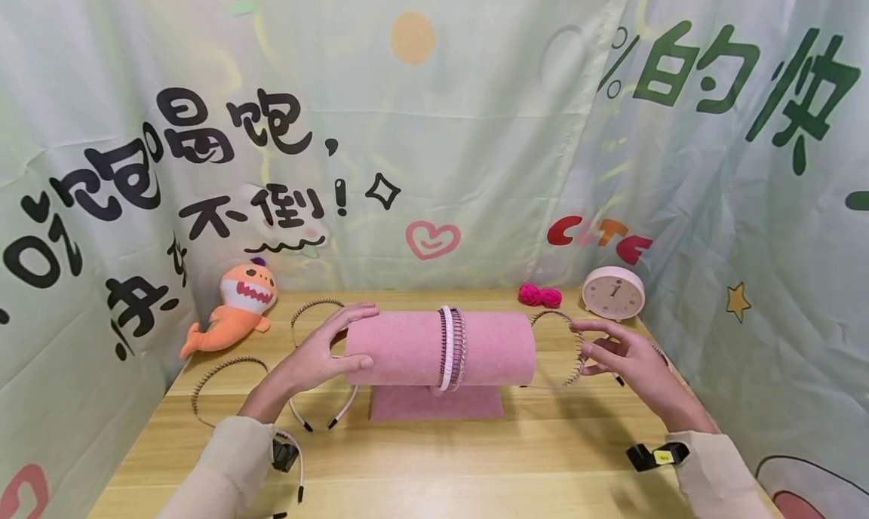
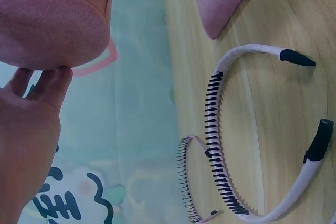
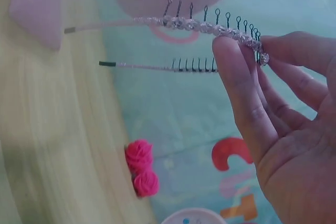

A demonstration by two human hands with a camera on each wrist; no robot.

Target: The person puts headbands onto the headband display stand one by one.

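Observation:
A pink velvety headband stand [image 1: 400,345] has a thick horizontal roll over a flat base. Around the middle of the roll sit a white headband [image 1: 446,349] and a toothed one beside it. My left hand [image 1: 319,353] grips the left end of the roll, thumb at the front and fingers over the top; in the left wrist view the fingertips press against the roll's end [image 2: 52,30]. By the right end, my right hand [image 1: 624,360] pinches a clear-beaded, toothed headband [image 3: 210,27] between thumb and fingers, its open end pointing toward the stand.
Toothed headbands lie left on the wooden table, one [image 1: 224,364] beside my left forearm, another [image 2: 215,129] nearer the stand. Another headband [image 3: 144,67] shows beyond the held one. Behind are an orange plush toy [image 1: 234,311], pink rose-like balls [image 1: 539,296] and a round clock [image 1: 613,293].

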